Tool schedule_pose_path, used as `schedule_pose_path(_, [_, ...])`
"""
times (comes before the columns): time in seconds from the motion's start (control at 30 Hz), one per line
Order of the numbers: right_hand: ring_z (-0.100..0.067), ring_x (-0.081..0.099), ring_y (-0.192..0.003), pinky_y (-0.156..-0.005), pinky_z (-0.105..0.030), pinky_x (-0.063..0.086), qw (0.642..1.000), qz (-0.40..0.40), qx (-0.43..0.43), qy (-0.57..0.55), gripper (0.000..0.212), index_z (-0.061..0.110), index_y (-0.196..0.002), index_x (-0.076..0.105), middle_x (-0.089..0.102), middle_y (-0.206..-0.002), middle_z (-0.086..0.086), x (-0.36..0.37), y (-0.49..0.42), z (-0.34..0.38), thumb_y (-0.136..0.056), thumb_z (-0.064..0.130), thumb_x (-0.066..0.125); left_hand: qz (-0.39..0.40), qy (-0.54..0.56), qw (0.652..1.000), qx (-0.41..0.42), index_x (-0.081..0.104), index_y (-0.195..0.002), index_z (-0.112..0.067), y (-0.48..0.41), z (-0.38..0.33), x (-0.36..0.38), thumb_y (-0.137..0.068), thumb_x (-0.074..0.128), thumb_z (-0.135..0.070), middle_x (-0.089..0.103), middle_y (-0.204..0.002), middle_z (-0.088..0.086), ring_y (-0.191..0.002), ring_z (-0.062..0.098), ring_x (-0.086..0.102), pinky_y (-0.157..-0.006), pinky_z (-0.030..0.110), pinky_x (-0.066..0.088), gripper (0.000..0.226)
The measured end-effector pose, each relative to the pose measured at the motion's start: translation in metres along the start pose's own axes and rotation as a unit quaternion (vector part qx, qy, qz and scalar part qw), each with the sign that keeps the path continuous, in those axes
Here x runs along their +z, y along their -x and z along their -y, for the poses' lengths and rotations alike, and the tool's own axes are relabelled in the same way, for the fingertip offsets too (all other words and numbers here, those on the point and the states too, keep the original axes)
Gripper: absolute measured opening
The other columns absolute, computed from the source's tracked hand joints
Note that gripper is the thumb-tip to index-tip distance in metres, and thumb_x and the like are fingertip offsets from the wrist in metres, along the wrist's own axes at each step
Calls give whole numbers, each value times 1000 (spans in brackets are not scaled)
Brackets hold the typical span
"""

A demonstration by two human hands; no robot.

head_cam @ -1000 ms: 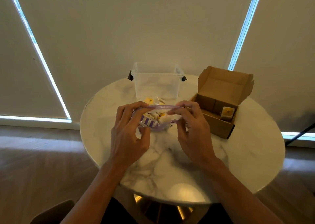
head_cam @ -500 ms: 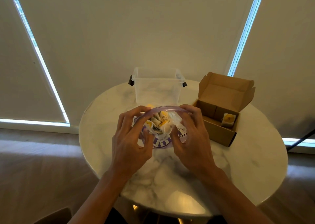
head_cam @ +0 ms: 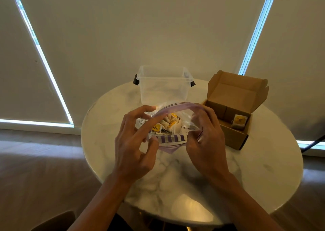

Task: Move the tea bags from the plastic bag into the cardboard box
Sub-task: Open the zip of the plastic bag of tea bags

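A clear plastic bag (head_cam: pixel 186 125) with a purple zip rim and a purple striped label lies open at the table's middle. Several tea bags (head_cam: pixel 168 123) with yellow tags show inside it. My left hand (head_cam: pixel 135 142) holds the bag's left side, index finger stretched along the rim. My right hand (head_cam: pixel 205 139) pinches the bag's right rim. To the right stands an open brown cardboard box (head_cam: pixel 233 135) with its lid flipped back. One tea bag (head_cam: pixel 239 120) with a yellow tag sits inside the box.
A lidless clear plastic tub (head_cam: pixel 164 86) with black clips stands behind the bag. All rest on a round white marble table (head_cam: pixel 255 178) whose edge curves close to me. Blinds hang behind; a dark chair corner (head_cam: pixel 58 220) shows at lower left.
The bag's mouth has been pulled wider open and tilted toward me, so the tea bags inside show. My hands have spread apart on its rim.
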State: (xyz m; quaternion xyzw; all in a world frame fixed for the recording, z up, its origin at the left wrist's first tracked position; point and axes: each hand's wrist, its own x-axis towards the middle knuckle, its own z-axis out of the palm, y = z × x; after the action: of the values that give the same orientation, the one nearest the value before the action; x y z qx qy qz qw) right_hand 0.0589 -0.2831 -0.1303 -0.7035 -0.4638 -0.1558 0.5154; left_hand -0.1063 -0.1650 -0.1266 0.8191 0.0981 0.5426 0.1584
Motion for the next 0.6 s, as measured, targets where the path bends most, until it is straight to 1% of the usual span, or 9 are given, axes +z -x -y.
schedule_pose_path(0.1, [-20, 59, -128, -97, -31, 60, 1000, -5, -1, -5, 66, 20, -146, 54, 52, -148, 4, -2, -1, -1, -88, 3, 79, 7, 2, 1000, 27, 68, -138, -16, 1, 1, 1, -95, 64, -15, 58, -145, 13, -120, 23, 64, -78, 14, 54, 43])
schedule_pose_path(0.2, [-10, 53, -131, -98, -17, 53, 998, -31, -51, -7, 48, 18, -138, 63, 51, -148, 1, -5, -3, 5, -92, 17, 76, -12, -5, 1000, 20, 67, -138, -17, 1, 5, 4, -95, 69, -9, 59, -143, 12, -120, 20, 64, -78, 14, 55, 44])
schedule_pose_path(0.27, [-8, 49, -130, -97, -14, 51, 996, -56, -68, -5, 37, 17, -129, 70, 49, -148, -4, -9, -3, 11, -95, 28, 73, -28, -14, 999, 9, 65, -142, -12, 1, 6, 5, -100, 65, -16, 58, -143, 11, -124, 18, 62, -79, 19, 60, 42])
schedule_pose_path(0.33, [-13, 48, -124, -94, -20, 50, 991, -99, -92, 25, 30, 16, -119, 76, 52, -139, -10, -14, -4, 17, -93, 31, 78, -37, -28, 999, -5, 64, -145, -5, 0, 6, 6, -103, 60, -23, 57, -144, 11, -130, 14, 59, -82, 21, 61, 45])
schedule_pose_path(0.4, [-17, 49, -115, -86, -25, 49, 981, -131, -134, 58, 28, 13, -113, 78, 56, -123, -15, -20, -4, 25, -90, 26, 84, -42, -40, 998, -11, 64, -145, -2, -2, 5, 6, -104, 59, -25, 56, -146, 10, -134, 10, 55, -93, 15, 56, 47])
schedule_pose_path(0.43, [-18, 52, -110, -83, -25, 51, 977, -126, -160, 64, 27, 11, -113, 78, 59, -117, -14, -23, -3, 30, -90, 23, 84, -44, -47, 998, -13, 65, -144, -2, -3, 4, 6, -104, 58, -26, 57, -145, 10, -135, 8, 52, -98, 10, 51, 47])
schedule_pose_path(0.47, [-17, 56, -106, -80, -25, 53, 976, -100, -185, 63, 27, 9, -115, 77, 61, -113, -13, -24, -2, 34, -92, 22, 82, -45, -52, 998, -14, 65, -144, -1, -4, 2, 5, -104, 58, -26, 58, -145, 11, -135, 7, 51, -101, 7, 46, 47])
schedule_pose_path(0.53, [-13, 63, -99, -80, -21, 57, 975, -6, -213, 60, 31, 10, -123, 74, 67, -113, -6, -25, 0, 46, -96, 25, 74, -43, -61, 997, -11, 66, -144, -3, -5, 2, 5, -103, 58, -23, 61, -143, 13, -134, 12, 52, -105, 5, 40, 46])
schedule_pose_path(0.6, [-11, 68, -98, -84, -18, 57, 972, 92, -197, 86, 35, 15, -128, 72, 72, -118, -1, -20, -4, 57, -95, 29, 73, -41, -58, 997, -4, 64, -146, -8, -5, 2, 6, -104, 59, -22, 61, -144, 12, -134, 16, 53, -105, 8, 42, 45])
